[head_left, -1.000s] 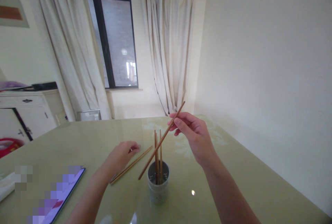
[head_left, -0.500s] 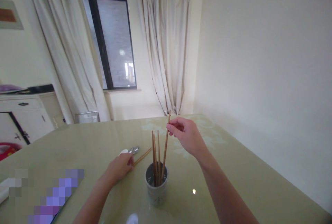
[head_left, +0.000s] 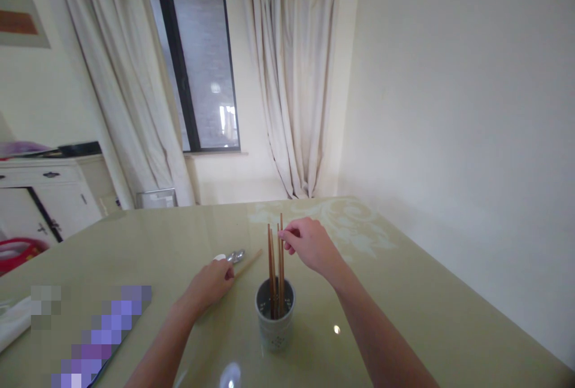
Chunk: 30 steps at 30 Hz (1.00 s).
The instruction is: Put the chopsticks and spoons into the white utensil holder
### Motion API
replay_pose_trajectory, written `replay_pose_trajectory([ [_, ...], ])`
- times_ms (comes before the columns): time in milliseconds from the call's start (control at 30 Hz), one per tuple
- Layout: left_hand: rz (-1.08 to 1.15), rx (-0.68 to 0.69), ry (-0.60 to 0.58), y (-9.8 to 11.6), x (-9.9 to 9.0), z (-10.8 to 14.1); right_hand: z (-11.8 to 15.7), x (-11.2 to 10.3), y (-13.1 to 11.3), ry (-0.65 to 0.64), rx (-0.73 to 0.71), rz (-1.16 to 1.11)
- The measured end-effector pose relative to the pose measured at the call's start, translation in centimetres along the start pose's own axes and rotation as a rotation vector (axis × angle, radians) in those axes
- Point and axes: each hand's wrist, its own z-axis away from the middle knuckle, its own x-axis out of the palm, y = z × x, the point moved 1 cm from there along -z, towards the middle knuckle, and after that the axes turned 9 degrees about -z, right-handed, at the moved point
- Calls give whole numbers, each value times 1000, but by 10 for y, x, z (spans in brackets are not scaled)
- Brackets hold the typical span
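Note:
A grey-green cup (head_left: 275, 334) stands upright on the table, with several wooden chopsticks (head_left: 271, 262) rising out of it. My right hand (head_left: 309, 244) pinches the upper part of one chopstick (head_left: 281, 256), whose lower end is inside the cup. Left of the cup, my left hand (head_left: 212, 283) rests low at the table with its fingers closed on a lighter chopstick (head_left: 249, 263) that points away to the right. Whether it holds more than one is hidden. Just beyond that hand lie shiny metal pieces (head_left: 236, 256) and a white piece, partly covered.
A greenish glossy table (head_left: 157, 244) fills the foreground. A pixelated purple item (head_left: 101, 334) and a white object (head_left: 15, 322) lie at its left. Beyond are a white cabinet (head_left: 67, 196), a red item (head_left: 27, 256), curtains (head_left: 296, 76), a window and a wall (head_left: 462, 106).
My right hand has moved down and left, lowering its chopstick deeper into the cup and bringing it closer to the others. My left hand stays nearly in place; the view shifts slightly.

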Motion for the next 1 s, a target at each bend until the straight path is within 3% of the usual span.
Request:
replay_pose_trajectory([
  [567,35,-23,24,5,-10,4,-2,4,7,-44,54,120],
  [700,136,-20,89,4,-34,8,-2,0,4,-47,39,114],
  [833,509,64,229,9,-70,19,0,-8,-5,91,-16,99],
  [900,739,141,290,18,-86,29,3,-12,-13,156,-94,-15],
  [1000,929,244,352,37,-104,44,10,-13,-25,150,-210,-308],
])
